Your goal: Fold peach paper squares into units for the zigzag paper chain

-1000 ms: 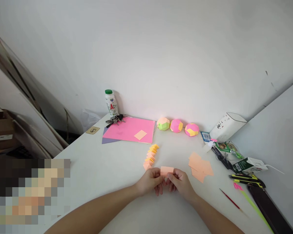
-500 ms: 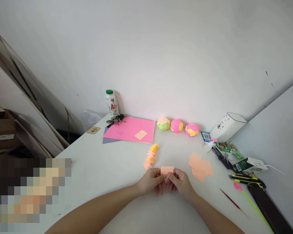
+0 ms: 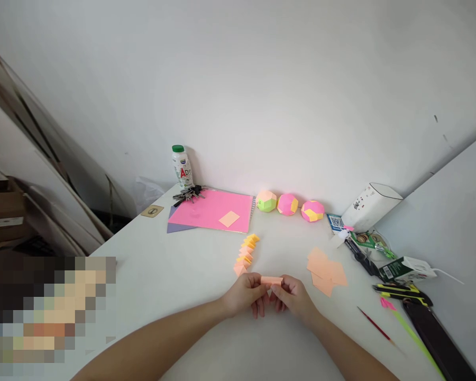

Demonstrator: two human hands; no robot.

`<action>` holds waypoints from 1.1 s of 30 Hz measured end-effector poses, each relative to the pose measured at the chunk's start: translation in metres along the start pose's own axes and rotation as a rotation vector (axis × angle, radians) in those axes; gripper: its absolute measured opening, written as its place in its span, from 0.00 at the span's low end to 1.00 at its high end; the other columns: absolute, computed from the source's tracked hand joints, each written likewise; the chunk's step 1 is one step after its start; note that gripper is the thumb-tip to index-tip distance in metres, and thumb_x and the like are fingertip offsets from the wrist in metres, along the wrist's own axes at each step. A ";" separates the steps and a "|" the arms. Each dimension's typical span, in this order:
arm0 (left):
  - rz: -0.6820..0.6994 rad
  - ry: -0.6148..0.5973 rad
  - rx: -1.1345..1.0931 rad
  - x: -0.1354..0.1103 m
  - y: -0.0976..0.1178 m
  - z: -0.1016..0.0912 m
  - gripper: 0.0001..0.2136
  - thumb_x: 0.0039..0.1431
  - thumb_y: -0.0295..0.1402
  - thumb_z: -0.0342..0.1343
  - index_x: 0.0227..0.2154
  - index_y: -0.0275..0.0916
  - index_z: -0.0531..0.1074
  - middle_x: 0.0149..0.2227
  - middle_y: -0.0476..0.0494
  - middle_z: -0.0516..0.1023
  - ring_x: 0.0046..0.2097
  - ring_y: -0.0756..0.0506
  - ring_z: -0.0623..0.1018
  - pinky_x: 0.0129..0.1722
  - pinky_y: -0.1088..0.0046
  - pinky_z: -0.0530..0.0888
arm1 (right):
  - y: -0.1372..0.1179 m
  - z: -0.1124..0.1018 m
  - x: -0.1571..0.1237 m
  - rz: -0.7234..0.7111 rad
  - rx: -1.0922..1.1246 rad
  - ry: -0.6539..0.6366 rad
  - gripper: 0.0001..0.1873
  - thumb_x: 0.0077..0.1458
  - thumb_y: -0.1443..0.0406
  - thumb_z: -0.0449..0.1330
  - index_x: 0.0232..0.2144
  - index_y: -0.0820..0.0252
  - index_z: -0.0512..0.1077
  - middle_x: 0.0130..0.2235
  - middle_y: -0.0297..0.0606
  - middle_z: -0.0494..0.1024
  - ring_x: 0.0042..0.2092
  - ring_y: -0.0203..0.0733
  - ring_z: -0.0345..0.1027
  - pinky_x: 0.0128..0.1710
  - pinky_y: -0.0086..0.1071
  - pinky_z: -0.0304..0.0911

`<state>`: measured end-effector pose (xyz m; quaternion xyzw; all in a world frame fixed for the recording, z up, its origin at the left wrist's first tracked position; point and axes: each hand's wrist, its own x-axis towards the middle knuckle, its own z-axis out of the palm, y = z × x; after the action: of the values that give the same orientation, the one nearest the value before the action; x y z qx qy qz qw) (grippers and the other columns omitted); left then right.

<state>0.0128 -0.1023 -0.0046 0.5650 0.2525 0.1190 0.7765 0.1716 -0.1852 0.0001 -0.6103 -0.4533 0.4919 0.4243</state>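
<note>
My left hand (image 3: 246, 294) and my right hand (image 3: 292, 296) meet low over the white table (image 3: 162, 275), both pinching one small orange paper slip (image 3: 272, 280) between fingertips. The slip shows as a thin flat strip, tilted nearly edge-on to me. A row of several folded orange and yellow paper pieces (image 3: 246, 253) lies just beyond my left hand. Loose orange paper squares (image 3: 326, 272) lie to the right of my right hand.
At the back stand a pink notebook (image 3: 212, 210) with an orange square on it, keys (image 3: 188, 194), a white bottle (image 3: 181, 166) and three paper balls (image 3: 287, 203). At the right lie a white box (image 3: 370, 205), utility knives (image 3: 401, 293), a green carton (image 3: 404, 269) and a thin red stick (image 3: 375, 324).
The orange slip between my fingers has tipped or folded down, from a broad upright rectangle to a thin strip. My hands have stayed in place.
</note>
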 end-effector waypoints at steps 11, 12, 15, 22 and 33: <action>0.002 -0.014 0.038 -0.003 0.006 0.002 0.18 0.51 0.49 0.54 0.25 0.36 0.64 0.21 0.47 0.74 0.19 0.50 0.73 0.15 0.77 0.66 | 0.001 0.001 0.000 0.007 0.008 0.012 0.20 0.51 0.51 0.57 0.21 0.59 0.59 0.23 0.35 0.75 0.20 0.34 0.67 0.19 0.26 0.59; 0.007 -0.018 0.039 -0.003 0.006 0.002 0.18 0.51 0.49 0.54 0.25 0.36 0.64 0.21 0.48 0.74 0.20 0.50 0.73 0.15 0.77 0.66 | 0.001 0.001 0.000 0.007 0.008 0.010 0.20 0.51 0.51 0.57 0.21 0.59 0.59 0.22 0.35 0.75 0.20 0.34 0.67 0.19 0.26 0.59; 0.005 -0.009 0.038 -0.003 0.005 0.002 0.18 0.50 0.49 0.54 0.25 0.36 0.63 0.22 0.48 0.74 0.20 0.50 0.73 0.15 0.77 0.67 | 0.000 0.001 0.000 0.013 0.006 0.009 0.21 0.51 0.50 0.58 0.21 0.59 0.59 0.21 0.34 0.75 0.20 0.34 0.66 0.19 0.26 0.58; -0.003 -0.010 0.061 -0.004 0.010 0.004 0.17 0.51 0.48 0.54 0.25 0.36 0.63 0.20 0.50 0.72 0.18 0.51 0.72 0.15 0.77 0.66 | -0.003 0.001 -0.001 0.018 0.013 0.003 0.19 0.51 0.51 0.58 0.24 0.62 0.65 0.21 0.34 0.74 0.20 0.34 0.66 0.19 0.26 0.59; -0.004 0.006 0.075 -0.004 0.002 0.003 0.12 0.52 0.41 0.54 0.26 0.37 0.62 0.20 0.51 0.72 0.18 0.51 0.72 0.15 0.76 0.66 | -0.008 0.004 -0.005 -0.017 0.010 -0.015 0.12 0.50 0.57 0.59 0.25 0.62 0.69 0.22 0.32 0.71 0.23 0.34 0.64 0.23 0.27 0.61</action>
<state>0.0118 -0.1060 -0.0005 0.5929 0.2602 0.1094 0.7542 0.1657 -0.1874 0.0085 -0.6005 -0.4595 0.4951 0.4281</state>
